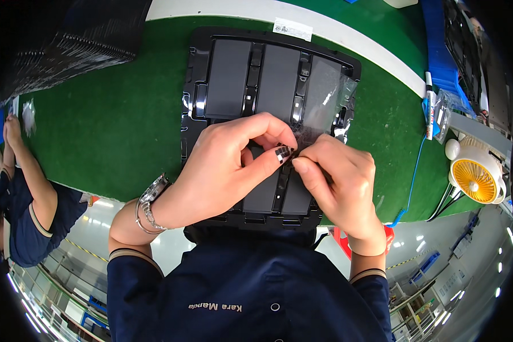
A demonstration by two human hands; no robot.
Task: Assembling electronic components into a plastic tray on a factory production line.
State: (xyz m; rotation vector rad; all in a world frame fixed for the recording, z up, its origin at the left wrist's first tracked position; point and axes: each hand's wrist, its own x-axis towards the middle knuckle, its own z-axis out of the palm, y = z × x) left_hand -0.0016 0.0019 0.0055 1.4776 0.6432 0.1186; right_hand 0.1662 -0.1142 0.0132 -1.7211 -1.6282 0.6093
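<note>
Fingertips of both hands meet at the middle of a black moulded plastic tray [195, 85], pinched together on the edge of a thin, clear plastic film [325, 97]. The left hand [222, 168], with patterned black-and-white nails, has its thumb and forefinger closed on the film's near corner; the right hand [339, 182] presses thumb against forefinger right beside it, the two hands touching at the tips. What exactly lies between the fingertips, beyond the film's edge, is too small to tell.

The film stretches away from the fingers over the right-hand column of the tray, crinkled along its far side. The tray lies flat on a green table mat [108, 125], its dark rectangular panels [228, 80] set in upright rows; the nearest ones are hidden under the hands.

A silver metal wristwatch and bangle [151, 202] circle the left wrist, above navy sleeves. To the right, a small white desk fan with a yellow grille [476, 174] stands near the mat's edge. At far left sits another person [31, 194] in navy, beside a stack of black trays [68, 51].
</note>
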